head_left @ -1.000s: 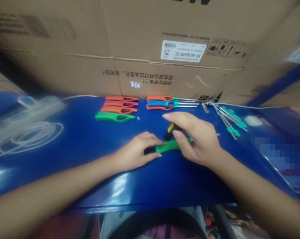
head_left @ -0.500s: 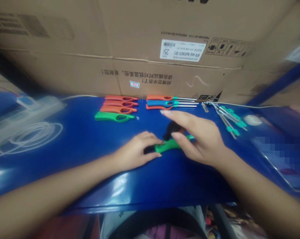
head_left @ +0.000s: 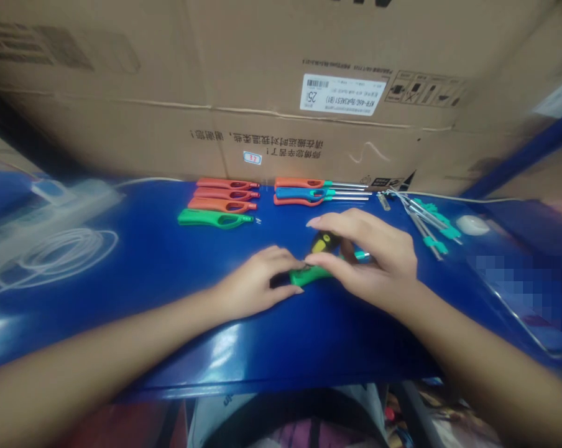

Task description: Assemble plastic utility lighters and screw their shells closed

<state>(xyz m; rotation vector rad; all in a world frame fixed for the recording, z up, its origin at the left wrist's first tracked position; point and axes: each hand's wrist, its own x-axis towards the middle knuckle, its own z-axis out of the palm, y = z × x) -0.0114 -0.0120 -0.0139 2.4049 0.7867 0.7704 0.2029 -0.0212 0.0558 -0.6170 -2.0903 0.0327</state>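
Right fingers (head_left: 350,225) lower, screwdriver (head_left: 325,241) turned, yellow patch (head_left: 319,246) showing again

Printed brown cardboard box panel (head_left: 262,74) rises beyond the right hand (head_left: 374,258); coiled white cable (head_left: 78,236) lies left of the left hand (head_left: 255,280).

Green lighter (head_left: 311,275) lying lengthwise — black-yellow screwdriver (head_left: 323,241) tilted over it.

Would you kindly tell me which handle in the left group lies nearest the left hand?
The green handle at the front of that group, nearest the left hand; the three orange-red handles lie behind it, toward the cardboard box.
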